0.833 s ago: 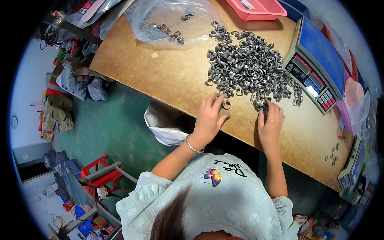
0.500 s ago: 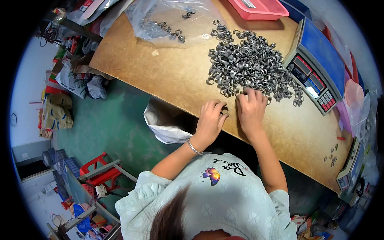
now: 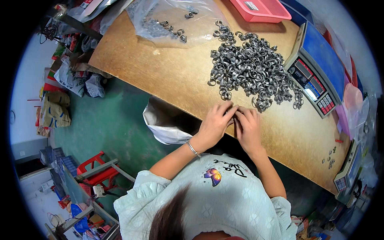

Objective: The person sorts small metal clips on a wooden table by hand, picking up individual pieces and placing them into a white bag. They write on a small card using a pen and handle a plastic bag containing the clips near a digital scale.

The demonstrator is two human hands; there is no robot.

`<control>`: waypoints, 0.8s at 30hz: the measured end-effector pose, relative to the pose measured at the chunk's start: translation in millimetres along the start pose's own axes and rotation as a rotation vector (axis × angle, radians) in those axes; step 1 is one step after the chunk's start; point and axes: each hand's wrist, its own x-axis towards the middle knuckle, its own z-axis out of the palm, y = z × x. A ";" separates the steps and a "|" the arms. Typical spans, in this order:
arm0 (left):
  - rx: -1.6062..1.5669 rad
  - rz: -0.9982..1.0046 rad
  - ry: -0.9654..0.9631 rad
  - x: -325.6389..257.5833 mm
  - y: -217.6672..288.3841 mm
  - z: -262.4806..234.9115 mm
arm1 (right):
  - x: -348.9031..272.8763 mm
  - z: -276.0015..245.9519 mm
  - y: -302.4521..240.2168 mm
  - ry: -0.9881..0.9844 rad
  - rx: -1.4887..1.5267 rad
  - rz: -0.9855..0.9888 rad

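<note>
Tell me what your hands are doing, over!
Left hand and right hand together at table edge. Ring pile just beyond. Nothing blocking.

Clear bag [image 3: 172, 20] top; scale display [image 3: 311, 94] right

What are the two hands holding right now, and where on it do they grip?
Cannot be told: the left hand and right hand meet fingertip to fingertip beside the pile of metal rings, hiding whatever is between them.

Whatever the left hand [image 3: 214, 125] and right hand [image 3: 247, 129] pinch between them beside the pile of metal rings [image 3: 254, 72] is hidden by the fingers [image 3: 230, 110]; the grip stays unclear.
</note>
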 end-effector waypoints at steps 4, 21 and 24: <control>-0.016 -0.020 -0.029 -10.5 -4.1 -6.7 | -1.2 -10.4 4.5 0.038 0.256 0.089; 0.102 -0.244 0.148 -28.2 1.8 -21.9 | 6.8 10.7 -19.9 -0.087 0.082 0.029; 0.036 -0.232 0.105 -12.3 -8.0 -6.2 | -1.5 7.5 -9.6 -0.028 0.281 0.070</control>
